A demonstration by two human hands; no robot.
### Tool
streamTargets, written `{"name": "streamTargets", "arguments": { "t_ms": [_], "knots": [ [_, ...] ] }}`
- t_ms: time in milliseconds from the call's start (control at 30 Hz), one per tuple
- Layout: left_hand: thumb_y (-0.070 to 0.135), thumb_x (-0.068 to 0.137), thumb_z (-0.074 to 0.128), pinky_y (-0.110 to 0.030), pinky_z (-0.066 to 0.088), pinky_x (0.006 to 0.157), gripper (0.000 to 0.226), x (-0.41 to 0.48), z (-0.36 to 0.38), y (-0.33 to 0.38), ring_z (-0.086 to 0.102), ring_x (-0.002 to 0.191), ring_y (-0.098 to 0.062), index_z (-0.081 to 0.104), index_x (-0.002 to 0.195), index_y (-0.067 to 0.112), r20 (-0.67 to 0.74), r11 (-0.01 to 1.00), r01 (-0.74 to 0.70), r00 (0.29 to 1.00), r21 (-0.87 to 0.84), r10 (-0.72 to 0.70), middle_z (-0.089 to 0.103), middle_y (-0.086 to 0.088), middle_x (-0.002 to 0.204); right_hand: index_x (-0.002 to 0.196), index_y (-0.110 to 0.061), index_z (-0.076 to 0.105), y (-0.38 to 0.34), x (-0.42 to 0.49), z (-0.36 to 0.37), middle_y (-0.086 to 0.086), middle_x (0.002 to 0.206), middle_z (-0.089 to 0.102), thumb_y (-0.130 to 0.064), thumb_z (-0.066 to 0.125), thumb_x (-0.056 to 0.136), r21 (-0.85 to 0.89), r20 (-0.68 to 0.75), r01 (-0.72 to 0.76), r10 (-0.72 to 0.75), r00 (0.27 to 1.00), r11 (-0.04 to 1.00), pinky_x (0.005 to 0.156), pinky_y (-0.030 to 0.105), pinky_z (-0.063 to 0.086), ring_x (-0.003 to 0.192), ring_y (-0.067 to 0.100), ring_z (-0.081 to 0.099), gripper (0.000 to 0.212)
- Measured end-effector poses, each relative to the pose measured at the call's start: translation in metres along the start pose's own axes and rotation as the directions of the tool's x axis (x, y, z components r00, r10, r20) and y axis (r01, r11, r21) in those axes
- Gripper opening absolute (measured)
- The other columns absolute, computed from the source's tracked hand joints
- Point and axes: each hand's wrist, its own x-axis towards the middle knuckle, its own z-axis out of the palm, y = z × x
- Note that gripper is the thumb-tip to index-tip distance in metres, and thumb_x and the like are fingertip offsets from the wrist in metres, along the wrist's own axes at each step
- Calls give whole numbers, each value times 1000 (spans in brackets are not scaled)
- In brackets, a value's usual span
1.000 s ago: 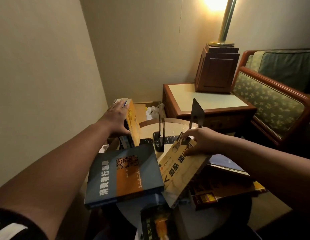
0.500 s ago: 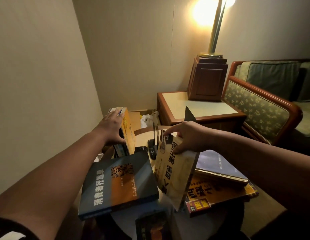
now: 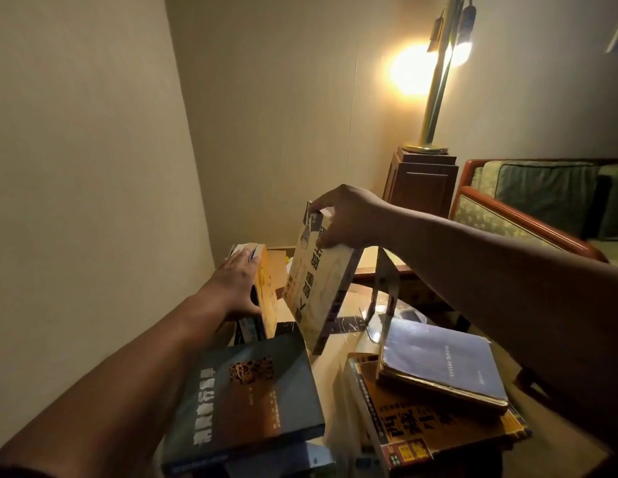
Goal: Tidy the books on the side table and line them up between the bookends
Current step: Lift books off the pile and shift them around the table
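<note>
Books [image 3: 397, 401] mid-sort: cream book [image 3: 317, 288] now up off the pile.
Near edge of counter [image 3: 335, 360]: dark blue book [image 3: 245, 398], orange book [image 3: 438, 432], grey book [image 3: 442, 360] lying flat, unsorted. Beyond: cream book swung from flat to near-upright, right grip [image 3: 349, 219] clamped on its top corner. Left grip [image 3: 236, 284], fingers straight, still bracing upright yellow book [image 3: 266, 294]. Bookend [image 3: 386, 281] behind; slot-in likely next.

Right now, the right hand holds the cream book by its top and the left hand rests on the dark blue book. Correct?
No. In the head view the left hand rests on the standing yellow book, not the dark blue book; the right hand does hold the cream book by its top.
</note>
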Motion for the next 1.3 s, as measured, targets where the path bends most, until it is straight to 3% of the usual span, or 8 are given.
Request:
{"name": "streamTargets", "arguments": {
  "t_ms": [133,300,633,800,900,1067,1200,1300],
  "knots": [
    [52,64,85,-44,15,122,128,-1,2,0,7,151,-29,8,156,9,-41,999,-29,999,-39,28,10,-11,163,137,-24,59,-6,31,21,-1,139,57,-13,77,83,-6,-74,-2,2,997,1000,57,27,61,92,21,64,58],
    [52,57,88,-51,37,113,115,4,6,-8,28,144,-32,29,148,16,-151,993,-115,983,-41,107,32,-10,153,134,-22,61,-6,68,51,-1,135,59,-9,70,88,-63,-120,34,-42,992,997,39,11,38,84,17,55,49],
    [55,57,83,-50,40,110,119,10,16,-20,33,139,-31,21,152,18,-226,987,-150,965,-52,135,35,-8,151,133,-20,64,-8,120,115,0,131,63,-3,67,86,-8,-138,-10,9,990,1000,54,13,37,92,11,52,50],
    [64,54,72,-46,44,106,110,19,22,-17,37,135,-28,35,146,18,-231,985,-167,961,-46,152,37,-6,146,134,-18,63,-7,127,144,3,136,61,-7,57,90,106,-112,-89,101,989,990,79,23,46,107,18,58,47],
    [60,54,77,-47,40,109,109,20,27,-20,32,139,-28,35,146,20,-214,989,-133,970,-63,117,33,-3,150,131,-21,66,-5,127,154,1,135,62,-9,56,90,206,-137,-122,152,979,971,83,22,44,114,20,59,44],
    [49,61,85,-50,20,121,121,13,24,-20,12,150,-30,14,155,21,-157,985,-95,985,-142,73,17,-7,161,132,-17,65,-1,125,156,4,138,60,-3,55,91,333,-149,-153,212,966,931,88,25,46,120,23,56,44],
    [47,62,85,-50,20,121,122,13,22,-17,12,150,-30,12,155,21,-147,986,-87,987,-140,66,17,-8,162,130,-13,65,-4,125,155,6,134,62,-3,50,92,344,-129,-177,233,964,922,85,25,44,113,22,57,42],
    [48,60,84,-51,28,117,119,14,21,-14,21,146,-30,18,154,18,-178,986,-94,982,-137,69,25,-6,158,135,-17,61,-9,126,154,8,135,59,-10,46,95,342,-60,-193,226,972,919,88,30,50,110,24,56,43]
  ]
}}
